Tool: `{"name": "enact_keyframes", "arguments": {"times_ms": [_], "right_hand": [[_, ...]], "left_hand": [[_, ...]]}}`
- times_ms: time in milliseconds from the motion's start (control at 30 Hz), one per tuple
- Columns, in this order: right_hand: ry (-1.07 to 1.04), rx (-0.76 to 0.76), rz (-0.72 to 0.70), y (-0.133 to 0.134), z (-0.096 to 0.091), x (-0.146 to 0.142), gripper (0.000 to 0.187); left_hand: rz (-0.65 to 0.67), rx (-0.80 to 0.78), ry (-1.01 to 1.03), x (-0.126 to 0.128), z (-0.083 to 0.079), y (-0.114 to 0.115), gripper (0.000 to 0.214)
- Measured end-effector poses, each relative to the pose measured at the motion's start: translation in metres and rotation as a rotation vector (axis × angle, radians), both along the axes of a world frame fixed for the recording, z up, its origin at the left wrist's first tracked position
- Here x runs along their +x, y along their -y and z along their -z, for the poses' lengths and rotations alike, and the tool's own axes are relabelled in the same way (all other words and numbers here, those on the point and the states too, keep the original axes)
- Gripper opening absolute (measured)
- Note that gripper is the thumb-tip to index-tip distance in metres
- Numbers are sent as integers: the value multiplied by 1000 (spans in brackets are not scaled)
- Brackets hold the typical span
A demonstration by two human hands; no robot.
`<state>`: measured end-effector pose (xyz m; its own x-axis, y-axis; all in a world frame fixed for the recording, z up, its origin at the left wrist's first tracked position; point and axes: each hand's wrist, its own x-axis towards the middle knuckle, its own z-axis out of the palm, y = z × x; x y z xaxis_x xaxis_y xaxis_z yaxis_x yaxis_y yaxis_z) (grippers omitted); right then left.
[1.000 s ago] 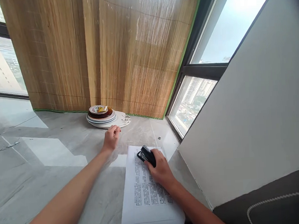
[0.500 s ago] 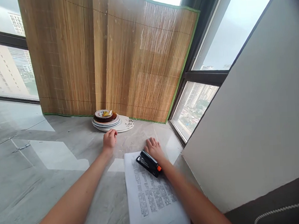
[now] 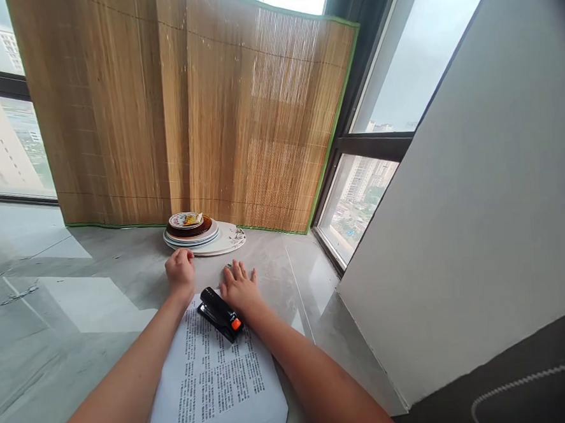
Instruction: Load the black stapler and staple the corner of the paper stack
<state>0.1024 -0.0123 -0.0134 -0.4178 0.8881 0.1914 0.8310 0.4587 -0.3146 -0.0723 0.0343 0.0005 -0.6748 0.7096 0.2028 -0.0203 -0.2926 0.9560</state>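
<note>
Blind: upright, well beyond the stapler. Paper: printed, beneath the stapler. Plates: stacked beyond the stapler. Left hand: beyond and left of the stapler, clenched; I cannot see whether it encloses anything. Right hand: released, palm down, fingers spread, just beside the stapler, right. Stapler: aslant, orange end nearest the person.

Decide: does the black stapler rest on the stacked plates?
No: the stapler lies on the printed paper, nearer the camera than the plates.
</note>
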Motion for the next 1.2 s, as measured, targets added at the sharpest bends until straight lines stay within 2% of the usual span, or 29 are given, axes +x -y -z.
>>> {"name": "enact_keyframes", "arguments": {"times_ms": [100, 200, 367, 500, 567, 633, 667, 733, 800, 867, 1000, 1200], "right_hand": [[20, -29, 22, 1, -1, 29, 56], [50, -26, 62, -1, -3, 65, 53], [85, -26, 110, -12, -3, 112, 48], [54, 20, 102, -19, -2, 118, 41], [10, 43, 103, -18, -9, 119, 35], [-94, 86, 108, -13, -22, 122, 25], [-159, 93, 89, -9, -30, 124, 26], [-266, 58, -21, 3, -44, 128, 36], [-281, -22, -168, 16, -52, 130, 35], [-228, -72, -231, 27, -54, 130, 34], [-128, -62, -202, 34, -50, 125, 23], [-183, 5, -330, 31, -58, 126, 21]], "left_hand": [[104, 1, -86, 12, -2, 3, 15], [267, -15, -257, 28, -4, 10, 22], [659, 24, -905, 53, -5, 25, 29], [848, -77, -1156, 56, -5, 34, 24], [883, -110, -1201, 55, -6, 36, 24], [893, -131, -1218, 54, -7, 37, 24], [895, -137, -1219, 54, -7, 36, 24], [894, -138, -1212, 55, -7, 36, 24], [901, -131, -1204, 55, -6, 35, 24], [916, -124, -1188, 54, -5, 33, 25], [940, -113, -1161, 53, -2, 31, 22], [935, -116, -1150, 51, 3, 28, 20]]}}
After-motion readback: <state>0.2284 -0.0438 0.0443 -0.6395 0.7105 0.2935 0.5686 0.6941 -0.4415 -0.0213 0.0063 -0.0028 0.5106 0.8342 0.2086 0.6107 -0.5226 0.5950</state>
